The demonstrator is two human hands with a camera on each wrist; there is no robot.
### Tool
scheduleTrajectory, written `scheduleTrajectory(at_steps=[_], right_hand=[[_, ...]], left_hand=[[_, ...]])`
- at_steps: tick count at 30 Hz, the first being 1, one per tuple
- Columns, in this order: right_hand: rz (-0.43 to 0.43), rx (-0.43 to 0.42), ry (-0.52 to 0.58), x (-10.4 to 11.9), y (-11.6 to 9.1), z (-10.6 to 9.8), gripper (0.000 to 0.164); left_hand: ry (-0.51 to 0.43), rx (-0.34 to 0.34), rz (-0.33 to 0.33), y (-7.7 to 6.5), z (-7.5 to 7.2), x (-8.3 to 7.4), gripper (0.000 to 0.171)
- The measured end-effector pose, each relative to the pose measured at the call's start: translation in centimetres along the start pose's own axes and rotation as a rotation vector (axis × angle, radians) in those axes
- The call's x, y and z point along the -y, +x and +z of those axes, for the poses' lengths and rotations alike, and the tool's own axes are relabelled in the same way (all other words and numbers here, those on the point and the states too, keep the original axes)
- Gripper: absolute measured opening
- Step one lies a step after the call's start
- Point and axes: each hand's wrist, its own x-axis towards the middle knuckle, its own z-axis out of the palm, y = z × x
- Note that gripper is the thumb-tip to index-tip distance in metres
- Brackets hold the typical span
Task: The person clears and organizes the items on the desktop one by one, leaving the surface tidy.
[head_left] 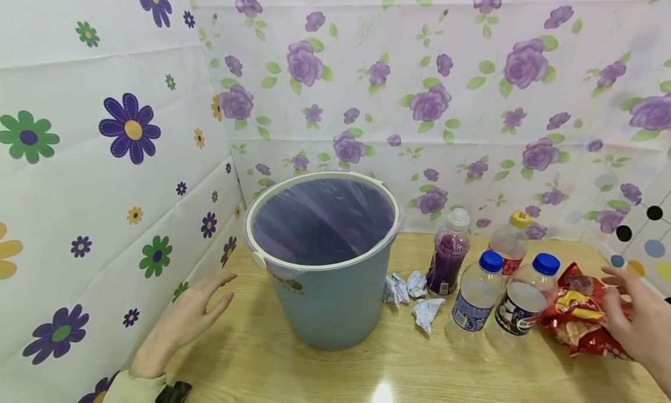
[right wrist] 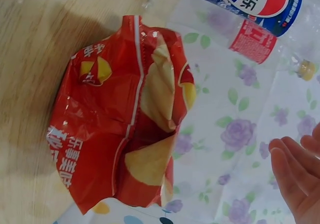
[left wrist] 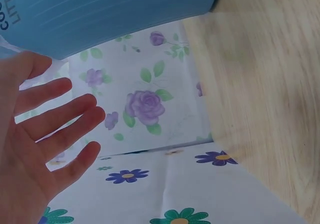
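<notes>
In the head view my left hand (head_left: 191, 310) hovers left of a blue bin (head_left: 335, 310), fingers spread and apart from it. The left wrist view shows the same hand (left wrist: 55, 119) holding nothing, with the bin's side (left wrist: 115, 14) above. At the far right, my right hand (head_left: 636, 315) is over a crumpled red chip bag (head_left: 582, 315), partly covering it. From the right wrist, the bag (right wrist: 100, 114) lies on the table and the hand (right wrist: 300, 179) is apart from it, fingers loosely extended. A thin clear liner covers the bin's rim.
Between bin and bag stand two blue-capped bottles (head_left: 474, 295) (head_left: 524, 301), a yellow-capped bottle (head_left: 509, 246) and a bottle of purple liquid (head_left: 448, 257). Crumpled papers (head_left: 427, 313) lie beside the bin. Flowered sheets (head_left: 367, 100) wall the wooden table (head_left: 293, 374) at the back and left.
</notes>
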Motion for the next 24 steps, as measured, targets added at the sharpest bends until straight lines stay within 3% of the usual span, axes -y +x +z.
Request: scheduleTrajectory(at_steps=[8, 16, 24], right_hand=[[0.038, -0.1, 0.055, 1.1, 0.0, 0.0, 0.027], [0.039, -0.148, 0.113, 2.6, 0.2, -0.3, 0.032], [0.044, -0.177, 0.127, 4.0, 0.1, -0.8, 0.035]], left_hand=[[-0.041, -0.041, 0.009, 0.6, -0.1, -0.4, 0.023], [-0.039, -0.089, 0.023, 0.7, -0.1, -0.7, 0.021], [-0.079, -0.101, -0.028, 1.0, -0.2, -1.1, 0.02]])
